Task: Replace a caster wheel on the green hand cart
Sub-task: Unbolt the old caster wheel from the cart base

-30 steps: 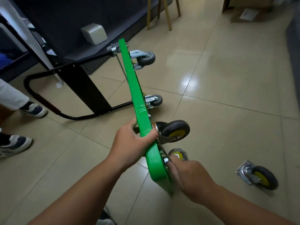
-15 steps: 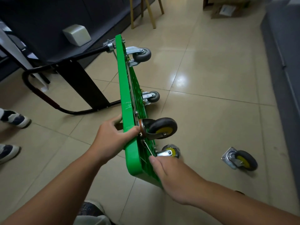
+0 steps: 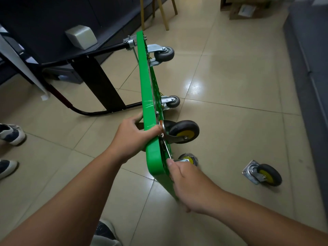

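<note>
Your right hand (image 3: pixel 191 189) has brought its thumb up to the lower caster (image 3: pixel 188 159), fingers hidden, grip unclear, while your left hand (image 3: pixel 134 137) clamps the green hand cart (image 3: pixel 147 89), stood on edge mid-frame to expose its wheels, loose caster (image 3: pixel 264 174) lying lower right.

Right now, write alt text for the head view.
Two bare hands steady a green cart tipped on its side on a tiled floor: the left hand grips its upper edge, the right hand is at its underside by a yellow-hubbed caster. A loose caster lies on the floor to the right.
</note>
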`<state>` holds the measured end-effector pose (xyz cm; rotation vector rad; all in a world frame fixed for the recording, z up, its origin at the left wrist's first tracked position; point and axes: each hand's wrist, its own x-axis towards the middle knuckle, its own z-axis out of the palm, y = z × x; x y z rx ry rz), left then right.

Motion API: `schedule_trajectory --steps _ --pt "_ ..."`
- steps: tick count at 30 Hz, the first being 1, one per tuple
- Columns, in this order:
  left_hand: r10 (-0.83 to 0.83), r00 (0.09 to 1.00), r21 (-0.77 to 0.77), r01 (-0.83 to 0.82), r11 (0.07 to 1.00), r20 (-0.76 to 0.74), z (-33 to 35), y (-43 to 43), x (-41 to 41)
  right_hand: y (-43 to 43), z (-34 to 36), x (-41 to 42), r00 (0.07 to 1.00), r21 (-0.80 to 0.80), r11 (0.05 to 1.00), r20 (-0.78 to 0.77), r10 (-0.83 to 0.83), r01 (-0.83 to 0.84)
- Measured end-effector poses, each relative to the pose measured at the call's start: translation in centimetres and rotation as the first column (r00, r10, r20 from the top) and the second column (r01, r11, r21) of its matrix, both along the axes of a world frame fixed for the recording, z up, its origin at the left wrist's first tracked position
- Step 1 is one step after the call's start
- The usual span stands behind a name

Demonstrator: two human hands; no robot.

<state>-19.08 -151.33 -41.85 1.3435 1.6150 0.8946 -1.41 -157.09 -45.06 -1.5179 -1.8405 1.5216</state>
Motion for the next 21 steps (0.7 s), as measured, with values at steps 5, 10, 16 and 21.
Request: schedule_trajectory --steps 5,10,16,21 --pt "-0.006 1.000 -0.018 0.006 1.000 0.004 -0.3 0.5 0.0 0.1 0.6 3.3 0.996 -0.222 0.974 0.087 -0.019 0.038" --pt "-0.007 1.000 -0.030 0.007 1.000 -0.009 -0.6 0.3 -0.2 2.0 4.4 2.7 0.999 -0.392 0.920 -0.033 -0.015 0.001" --pt "-0.019 0.999 -0.031 0.018 0.999 -0.034 -0.9 0.1 -0.2 4.2 7.5 1.3 0.999 -0.582 0.813 -0.048 -0.004 -0.025" --pt "-0.004 1.000 -0.047 0.002 0.999 -0.029 -1.3 0.2 -0.2 6.3 8.8 0.4 0.993 -0.580 0.811 0.021 0.114 -0.081"
